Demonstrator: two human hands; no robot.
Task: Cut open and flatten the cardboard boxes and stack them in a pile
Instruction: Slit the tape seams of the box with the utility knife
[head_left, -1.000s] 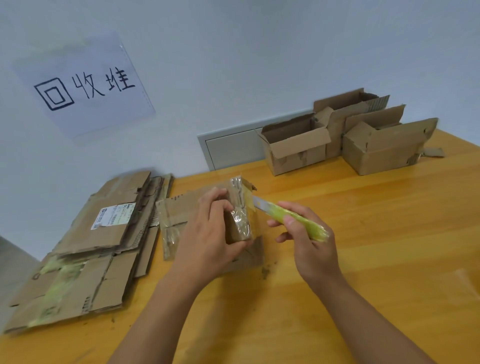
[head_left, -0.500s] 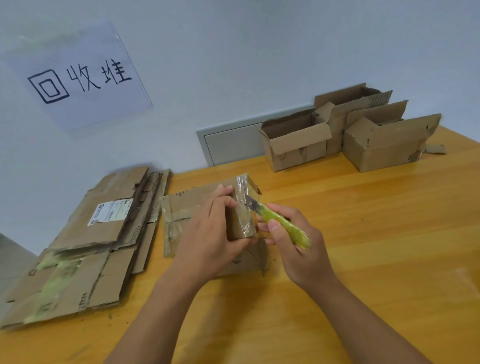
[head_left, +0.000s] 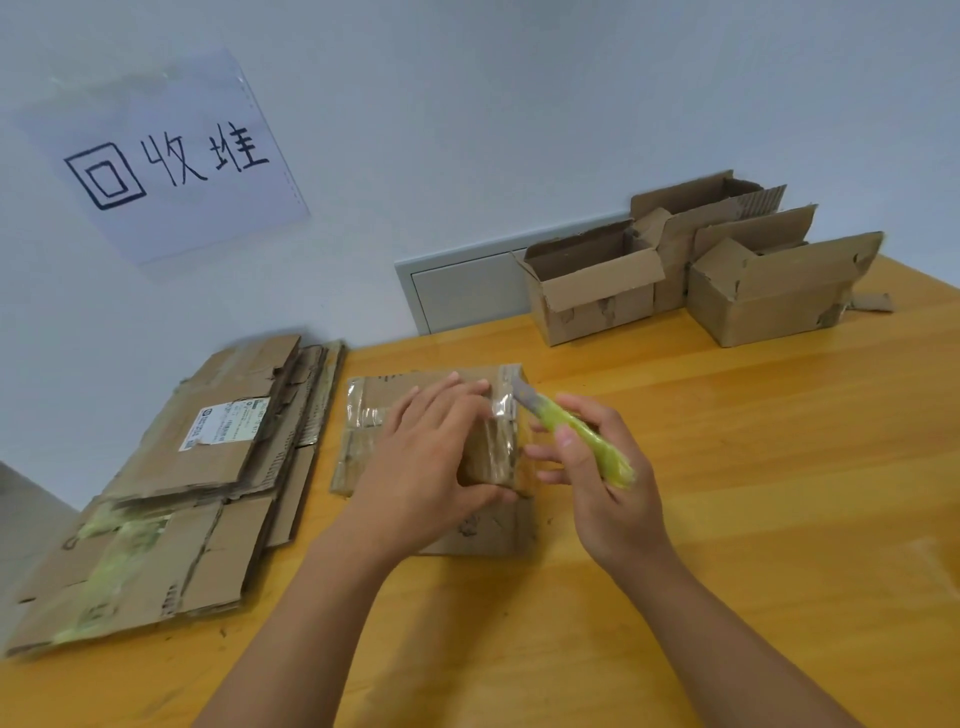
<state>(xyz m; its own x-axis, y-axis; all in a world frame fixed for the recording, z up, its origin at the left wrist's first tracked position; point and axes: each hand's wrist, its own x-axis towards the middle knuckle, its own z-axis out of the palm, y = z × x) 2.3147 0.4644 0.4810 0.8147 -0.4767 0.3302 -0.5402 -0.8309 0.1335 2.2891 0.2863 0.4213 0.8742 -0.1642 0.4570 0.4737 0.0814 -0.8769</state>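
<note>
At frame centre, the left hand (head_left: 431, 462) grips a taped, partly flattened brown cardboard box (head_left: 498, 447) on the yellow wooden table (head_left: 727, 493). The right hand (head_left: 602, 483) clutches a yellow-handled utility knife (head_left: 576, 434), blade touching the box's upper right corner. A flattened cardboard pile (head_left: 171, 483) lies left; three open cardboard boxes (head_left: 727, 270) stand upper right.

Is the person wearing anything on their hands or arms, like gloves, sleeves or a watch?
Nothing shows. The left hand and right hand are bare, with no gloves or rings visible. Both forearms are uncovered down to the picture's edge: no sleeves, watch or bracelet in view.
</note>
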